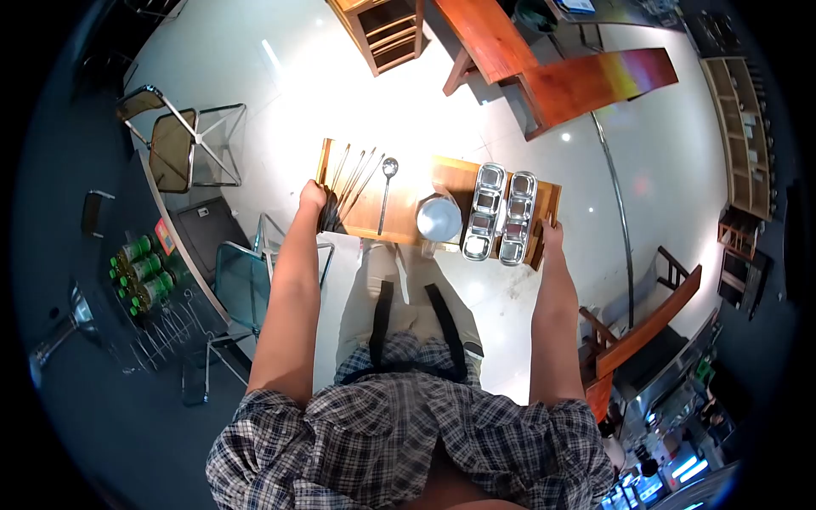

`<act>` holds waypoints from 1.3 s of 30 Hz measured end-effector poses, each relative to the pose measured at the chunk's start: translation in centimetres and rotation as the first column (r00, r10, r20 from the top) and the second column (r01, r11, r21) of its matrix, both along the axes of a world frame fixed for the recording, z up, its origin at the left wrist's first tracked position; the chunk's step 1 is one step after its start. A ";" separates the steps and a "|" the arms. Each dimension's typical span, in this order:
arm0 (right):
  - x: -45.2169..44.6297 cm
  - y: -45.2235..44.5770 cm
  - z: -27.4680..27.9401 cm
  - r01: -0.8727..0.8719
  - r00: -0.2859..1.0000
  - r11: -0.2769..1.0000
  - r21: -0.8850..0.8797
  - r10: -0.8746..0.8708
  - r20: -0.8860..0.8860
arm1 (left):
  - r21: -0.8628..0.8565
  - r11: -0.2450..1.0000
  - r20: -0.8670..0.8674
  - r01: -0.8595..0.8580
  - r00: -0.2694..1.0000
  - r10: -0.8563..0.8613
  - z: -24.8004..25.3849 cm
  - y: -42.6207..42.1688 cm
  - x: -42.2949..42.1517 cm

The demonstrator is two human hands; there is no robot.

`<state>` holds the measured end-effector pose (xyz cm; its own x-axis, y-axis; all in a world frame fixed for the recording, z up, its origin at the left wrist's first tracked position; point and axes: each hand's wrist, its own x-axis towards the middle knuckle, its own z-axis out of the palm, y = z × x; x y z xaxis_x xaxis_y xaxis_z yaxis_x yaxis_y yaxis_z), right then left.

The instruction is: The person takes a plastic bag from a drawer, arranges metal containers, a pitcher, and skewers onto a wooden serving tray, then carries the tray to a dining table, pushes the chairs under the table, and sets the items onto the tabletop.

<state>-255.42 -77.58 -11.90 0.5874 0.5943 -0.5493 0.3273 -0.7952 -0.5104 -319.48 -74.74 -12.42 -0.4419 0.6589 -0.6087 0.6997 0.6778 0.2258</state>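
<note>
A wooden tray is held out in front of my body by its two ends. My left hand is closed on the left end, and my right hand grips the right end, its fingers partly hidden. Several thin long-handled brushes lie near my left hand, dark ends toward me. Beside them rests a metal ladle, bowl end away from me. A clear jug stands near the middle. Two shiny metal divided containers lie side by side near my right hand.
Folding chairs and a curved table edge are on the left, with green-capped bottles. Ahead stand a wooden cabinet and a reddish wooden bench. A wooden chair and shelving are on the right.
</note>
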 end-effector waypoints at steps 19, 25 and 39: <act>-12.2 15.4 5.8 -0.143 0.942 0.988 0.062 0.155 -0.298 | 0.033 0.958 -0.124 -0.286 0.950 0.288 7.0 -9.7 -5.8; -17.0 22.9 4.7 -0.288 0.892 0.951 0.114 0.309 -0.330 | 0.060 0.901 -0.161 -0.429 0.887 0.433 10.2 -12.0 -7.1; -37.7 37.2 14.4 -0.581 0.775 0.806 0.114 0.590 -0.225 | 0.100 0.676 -0.090 -0.730 0.670 0.737 17.0 -11.9 -12.5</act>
